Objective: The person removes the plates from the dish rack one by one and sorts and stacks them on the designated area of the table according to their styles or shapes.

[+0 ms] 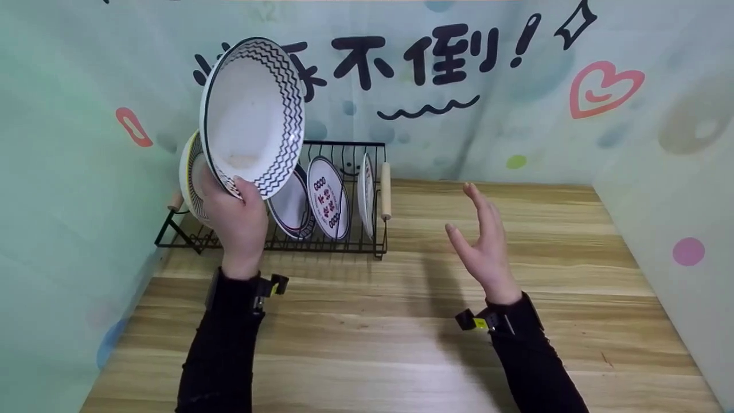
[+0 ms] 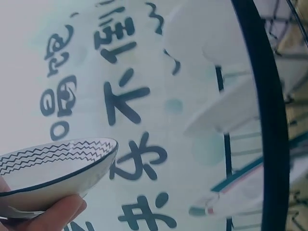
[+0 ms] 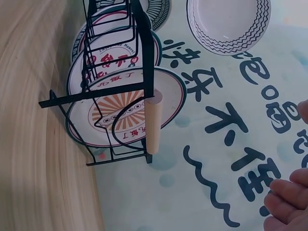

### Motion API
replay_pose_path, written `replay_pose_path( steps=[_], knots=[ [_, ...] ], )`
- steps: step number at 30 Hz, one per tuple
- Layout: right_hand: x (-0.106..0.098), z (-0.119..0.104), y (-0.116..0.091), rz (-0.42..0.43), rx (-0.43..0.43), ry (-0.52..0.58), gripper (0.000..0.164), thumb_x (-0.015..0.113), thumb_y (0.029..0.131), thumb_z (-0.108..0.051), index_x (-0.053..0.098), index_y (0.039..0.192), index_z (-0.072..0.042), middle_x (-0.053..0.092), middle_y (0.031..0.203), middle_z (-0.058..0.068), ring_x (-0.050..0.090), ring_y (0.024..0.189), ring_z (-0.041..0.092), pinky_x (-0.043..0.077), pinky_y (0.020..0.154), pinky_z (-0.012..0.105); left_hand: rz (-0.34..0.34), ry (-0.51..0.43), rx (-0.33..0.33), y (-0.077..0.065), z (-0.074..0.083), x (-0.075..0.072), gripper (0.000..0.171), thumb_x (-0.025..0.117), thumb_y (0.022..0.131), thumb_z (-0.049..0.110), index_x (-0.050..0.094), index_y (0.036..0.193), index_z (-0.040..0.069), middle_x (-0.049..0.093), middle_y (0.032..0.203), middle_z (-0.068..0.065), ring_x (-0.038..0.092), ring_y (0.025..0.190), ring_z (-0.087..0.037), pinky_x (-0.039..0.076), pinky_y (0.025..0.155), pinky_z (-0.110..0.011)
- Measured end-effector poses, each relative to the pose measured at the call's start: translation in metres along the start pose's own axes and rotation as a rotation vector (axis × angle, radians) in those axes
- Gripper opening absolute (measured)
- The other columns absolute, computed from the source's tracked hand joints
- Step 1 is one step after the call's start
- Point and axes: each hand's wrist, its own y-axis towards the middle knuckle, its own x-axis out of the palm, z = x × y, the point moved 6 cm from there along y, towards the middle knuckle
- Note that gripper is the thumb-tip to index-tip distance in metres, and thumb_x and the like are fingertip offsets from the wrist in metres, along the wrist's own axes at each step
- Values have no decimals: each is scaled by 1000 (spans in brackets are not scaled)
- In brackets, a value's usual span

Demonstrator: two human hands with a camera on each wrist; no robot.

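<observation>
My left hand (image 1: 238, 221) grips the lower rim of a white bowl (image 1: 246, 115) with a dark edge and black zigzag lines inside. The bowl is tilted so its inside faces me, raised above the left end of a black wire dish rack (image 1: 321, 248). In the left wrist view, fingers press under the bowl (image 2: 57, 168). Behind that hand, a yellow-rimmed bowl (image 1: 192, 172) sits in the rack, partly hidden. My right hand (image 1: 486, 246) hovers right of the rack, fingers spread and holding nothing; the right wrist view catches its fingertips (image 3: 288, 197).
Several plates stand upright in the rack, among them a plate with red lettering (image 1: 328, 198) and an edge-on plate (image 1: 366, 195). A wooden handle (image 1: 386, 191) marks the rack's right end. The wooden table (image 1: 373, 338) meets printed cloth walls (image 1: 659, 172) on three sides.
</observation>
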Motion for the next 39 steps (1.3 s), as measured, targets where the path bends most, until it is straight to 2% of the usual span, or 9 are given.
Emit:
replay_pose_path(
  steps=[3,8,14,19,22,24,29,35,39],
  knots=[
    [1,-4,1,5,-10,15,67,70,86,2,41,147,3,47,146,18,40,134,34,29,112,48,-36,-62,-33,-7,5,4,47,51,90,-1,41,134,-14,57,124,-27,61,112,-32,51,96,-30],
    [4,-6,1,12,-21,20,67,69,86,2,40,147,3,47,146,19,40,134,34,28,113,46,-77,-167,-22,-18,11,13,46,50,87,-7,43,132,-14,58,121,-25,59,112,-32,48,100,-31],
    [6,-7,0,28,-42,40,65,67,86,5,40,145,7,47,145,22,41,133,35,28,113,45,-152,-305,-7,-33,11,25,53,48,86,-15,39,138,-13,57,124,-25,58,114,-32,50,100,-36],
    [6,-7,-2,42,-49,45,65,67,85,6,41,144,8,48,144,21,41,133,36,28,113,44,-223,-396,-73,-46,12,31,50,45,85,-17,44,135,-13,61,118,-23,60,107,-29,51,98,-37],
    [7,-5,-3,36,-42,46,66,68,84,7,40,144,9,48,144,21,41,133,36,28,113,44,-260,-409,-127,-54,9,35,47,45,86,-14,47,133,-13,62,115,-23,61,104,-28,51,97,-36],
    [7,-4,-5,30,-32,48,65,68,85,7,41,144,8,48,145,21,40,133,36,28,113,44,-281,-430,-151,-59,8,38,51,45,87,-13,43,137,-12,59,122,-23,58,113,-29,48,101,-37],
    [8,1,-8,21,-3,50,66,68,85,7,41,145,5,48,145,20,39,134,35,30,112,46,-319,-452,-206,-71,6,46,54,46,87,-11,38,140,-11,56,127,-24,56,117,-30,47,102,-36],
    [6,-2,-6,33,6,44,64,66,84,8,41,143,10,48,143,24,41,132,39,32,110,50,-394,-465,-194,-81,9,56,53,46,86,-10,40,138,-14,56,127,-26,56,117,-33,48,102,-36],
    [3,-20,-3,34,9,80,58,62,85,13,40,138,18,47,138,34,41,129,47,31,112,52,-445,-477,-210,-88,9,62,53,47,86,-9,41,138,-13,56,128,-25,56,117,-33,48,102,-37]
  ],
)
